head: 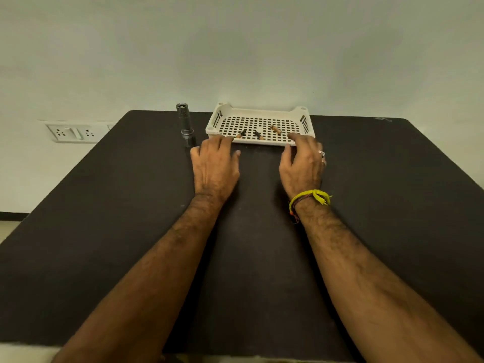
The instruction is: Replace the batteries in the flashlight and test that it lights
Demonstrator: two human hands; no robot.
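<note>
Both hands, left (214, 163) and right (301, 163), touch the tray (262, 112) front edge, grips loose, holding nothing. Three batteries (258, 134) inside (flashlight (185, 124) lies left).

One head-worn wide-angle view looks forward and down from above the person's forearms, close over the near edge of the dark counter (104, 231). Both hands, left (214, 166) and right (301, 163), sit mid-frame; beyond them the far counter edge and a pale wall (235, 48) fill the upper half
</note>
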